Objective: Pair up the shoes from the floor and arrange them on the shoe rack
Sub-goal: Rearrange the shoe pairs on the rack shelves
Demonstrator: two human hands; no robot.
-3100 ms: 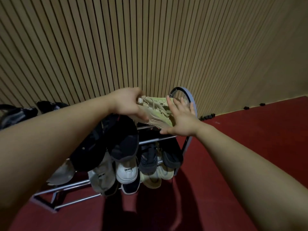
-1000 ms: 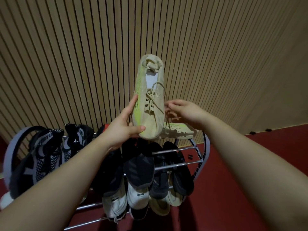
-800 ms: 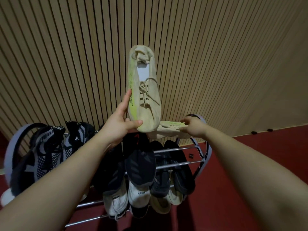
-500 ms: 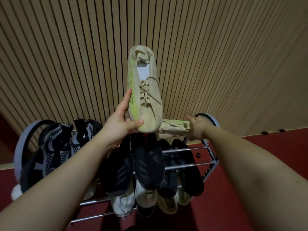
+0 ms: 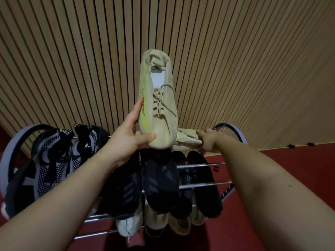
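Observation:
My left hand point(image 5: 129, 138) grips the toe of a beige knit sneaker with a yellow-green stripe point(image 5: 159, 98), held up with its heel pointing at the slatted wall. Its matching beige sneaker point(image 5: 186, 140) lies sideways on the top tier of the metal shoe rack point(image 5: 201, 185). My right hand point(image 5: 208, 140) holds this second sneaker at its right end. Below the hands the rack carries two black sneakers point(image 5: 159, 185) and several more pairs.
A black-and-grey patterned pair point(image 5: 54, 160) sits at the rack's left end by a round end frame point(image 5: 9, 156). White and beige shoes point(image 5: 155, 221) fill the lower tier. The slatted wooden wall point(image 5: 235, 60) stands right behind the rack; red floor point(image 5: 299, 169) lies to the right.
Since three seconds ago my left hand lifted one beige sneaker up, heel away. My right hand moved from its laces down onto the other sneaker lying on the top tier.

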